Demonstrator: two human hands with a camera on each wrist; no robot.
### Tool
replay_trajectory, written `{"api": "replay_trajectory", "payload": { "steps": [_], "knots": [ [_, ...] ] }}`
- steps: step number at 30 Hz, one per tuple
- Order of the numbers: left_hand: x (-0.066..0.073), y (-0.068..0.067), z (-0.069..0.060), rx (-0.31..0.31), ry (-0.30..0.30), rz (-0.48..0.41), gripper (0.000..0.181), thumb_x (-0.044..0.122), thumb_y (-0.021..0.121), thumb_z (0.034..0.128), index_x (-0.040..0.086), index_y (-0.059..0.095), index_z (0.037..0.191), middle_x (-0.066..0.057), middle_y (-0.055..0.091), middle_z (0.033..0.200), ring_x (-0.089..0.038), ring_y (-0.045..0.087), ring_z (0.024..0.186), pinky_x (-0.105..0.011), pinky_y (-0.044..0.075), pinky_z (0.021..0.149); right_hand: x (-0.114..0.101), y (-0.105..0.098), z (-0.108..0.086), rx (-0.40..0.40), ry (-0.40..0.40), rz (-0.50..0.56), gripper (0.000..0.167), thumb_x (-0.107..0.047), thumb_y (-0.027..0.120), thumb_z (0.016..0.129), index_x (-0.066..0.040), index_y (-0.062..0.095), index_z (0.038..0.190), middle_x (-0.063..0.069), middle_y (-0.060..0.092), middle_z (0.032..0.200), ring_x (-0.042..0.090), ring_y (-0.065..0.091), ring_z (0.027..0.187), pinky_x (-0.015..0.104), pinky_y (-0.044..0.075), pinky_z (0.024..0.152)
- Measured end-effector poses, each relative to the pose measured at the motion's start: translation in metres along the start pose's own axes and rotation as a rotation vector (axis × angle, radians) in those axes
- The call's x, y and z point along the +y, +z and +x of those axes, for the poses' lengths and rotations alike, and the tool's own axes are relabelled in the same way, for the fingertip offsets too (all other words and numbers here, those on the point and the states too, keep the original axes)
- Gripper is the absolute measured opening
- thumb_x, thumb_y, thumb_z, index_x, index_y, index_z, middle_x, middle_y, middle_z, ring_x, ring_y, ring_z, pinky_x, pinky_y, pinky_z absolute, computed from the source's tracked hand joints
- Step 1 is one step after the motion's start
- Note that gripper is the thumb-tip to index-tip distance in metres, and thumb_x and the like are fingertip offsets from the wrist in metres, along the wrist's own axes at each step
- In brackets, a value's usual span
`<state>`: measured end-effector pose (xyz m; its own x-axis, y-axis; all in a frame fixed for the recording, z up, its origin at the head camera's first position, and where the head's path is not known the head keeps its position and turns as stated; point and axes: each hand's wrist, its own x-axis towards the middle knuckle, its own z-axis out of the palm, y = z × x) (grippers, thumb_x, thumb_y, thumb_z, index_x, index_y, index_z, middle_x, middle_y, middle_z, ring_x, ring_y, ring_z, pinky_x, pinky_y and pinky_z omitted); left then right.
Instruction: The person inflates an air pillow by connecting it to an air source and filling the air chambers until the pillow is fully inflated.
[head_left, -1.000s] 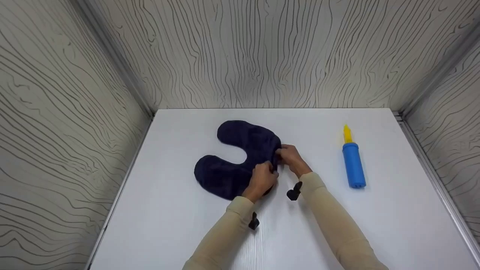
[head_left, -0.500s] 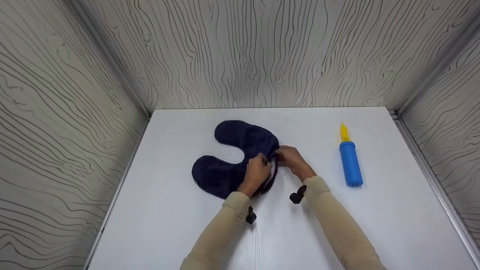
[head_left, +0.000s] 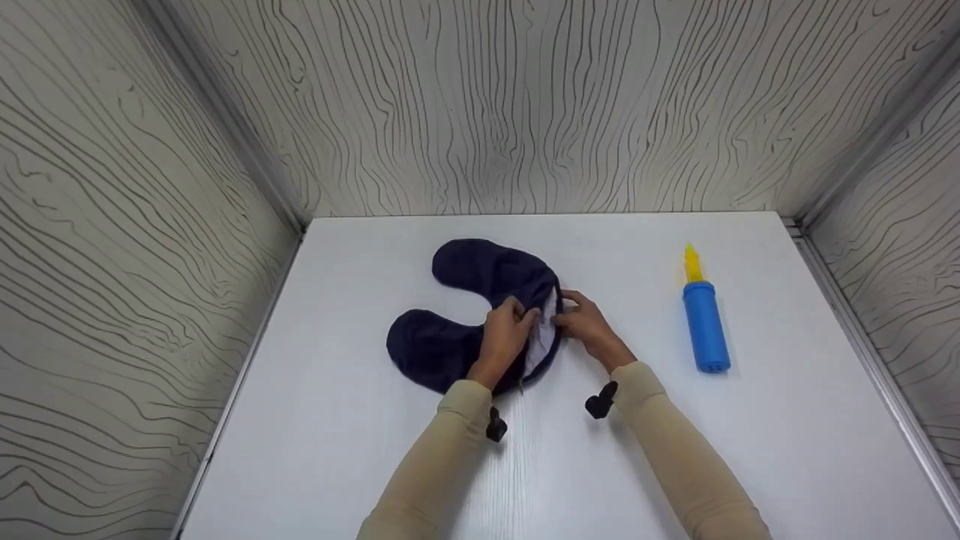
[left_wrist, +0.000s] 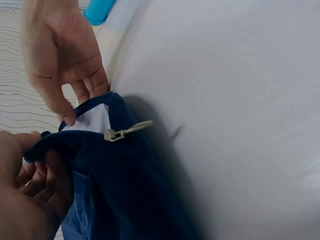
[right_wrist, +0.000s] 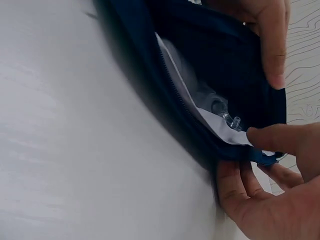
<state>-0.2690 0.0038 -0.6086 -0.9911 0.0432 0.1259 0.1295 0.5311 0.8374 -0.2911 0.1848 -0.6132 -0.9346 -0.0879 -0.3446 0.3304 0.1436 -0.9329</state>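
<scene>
A dark blue U-shaped neck pillow (head_left: 427, 349) lies flat on the white table, its zipped outer edge gaping. My left hand (head_left: 501, 337) pinches the upper lip of that opening and holds it raised. My right hand (head_left: 589, 324) grips the opposite lip, thumb inside and fingers outside, as the right wrist view shows. White lining (head_left: 541, 341) shows between the lips. Inside the cover, a clear plastic valve (right_wrist: 220, 107) is visible in the right wrist view. The metal zipper slider (left_wrist: 116, 134) sits at the near end of the opening in the left wrist view.
A blue hand pump (head_left: 705, 326) with a yellow nozzle lies on the table (head_left: 787, 450) to the right of the pillow. Wood-grain patterned panels (head_left: 480, 105) enclose the table at the back and both sides.
The left hand has moved left and slightly away from me, drawing the upper lip back. The opening has widened and its white lining has come into sight. The right hand stays at the edge.
</scene>
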Motion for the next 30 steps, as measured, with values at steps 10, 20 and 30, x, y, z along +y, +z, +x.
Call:
{"api": "replay_trajectory", "payload": {
  "steps": [10,20,30],
  "knots": [
    [-0.01,-0.012,0.004,0.111,0.016,0.001,0.012,0.015,0.071,0.1011,0.007,0.063,0.097,0.002,0.059,0.074,-0.009,0.051,0.066,-0.026,0.046,0.064,0.006,0.0,0.0,0.077,-0.015,0.02,0.052,0.0,0.067,0.093,0.013,0.052,0.142,0.019,0.074,0.116,0.01,0.069,0.084,0.021,0.058,0.075],
    [-0.023,-0.021,0.005,0.113,0.03,-0.047,0.012,0.017,0.069,0.1022,0.005,0.069,0.101,0.0,0.062,0.077,-0.009,0.053,0.069,-0.026,0.048,0.067,0.011,0.0,0.002,0.162,-0.036,-0.069,0.045,-0.002,0.069,0.092,0.011,0.059,0.133,0.021,0.074,0.116,0.011,0.067,0.086,0.018,0.054,0.072],
    [-0.035,-0.028,0.007,0.148,0.04,-0.035,0.007,0.007,0.071,0.098,0.001,0.072,0.094,-0.007,0.068,0.078,-0.011,0.055,0.069,-0.027,0.05,0.066,0.013,-0.001,0.002,0.21,-0.062,-0.102,0.042,-0.001,0.07,0.091,0.011,0.06,0.13,0.025,0.073,0.119,0.009,0.064,0.086,0.016,0.053,0.071]
  ]
}}
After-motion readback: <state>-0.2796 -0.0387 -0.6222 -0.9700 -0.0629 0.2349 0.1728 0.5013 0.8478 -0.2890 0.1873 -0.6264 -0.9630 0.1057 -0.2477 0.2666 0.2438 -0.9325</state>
